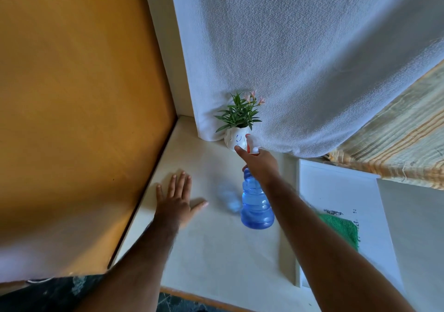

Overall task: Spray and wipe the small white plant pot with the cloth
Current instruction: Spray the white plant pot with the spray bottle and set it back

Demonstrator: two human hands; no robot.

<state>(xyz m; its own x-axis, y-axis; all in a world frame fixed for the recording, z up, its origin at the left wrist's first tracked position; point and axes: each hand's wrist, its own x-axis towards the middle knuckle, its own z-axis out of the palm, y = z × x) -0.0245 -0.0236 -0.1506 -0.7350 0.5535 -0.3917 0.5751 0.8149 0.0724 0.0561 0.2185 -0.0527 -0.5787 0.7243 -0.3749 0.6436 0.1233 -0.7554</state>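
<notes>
Pot [235, 140], frame centre: light, tippy, likely fragile; steady at base. Right hand [260, 165] grips spray bottle [256, 206]; left hand [177, 200] flat, empty.

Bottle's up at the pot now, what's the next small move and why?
Probably squeeze the trigger: the right hand holds the blue spray bottle with its nozzle right at the white pot. The green cloth lies untouched, and the left hand rests flat.

Right hand [260, 165] gripping spray bottle [257, 206] beside white pot [234, 141]
</notes>
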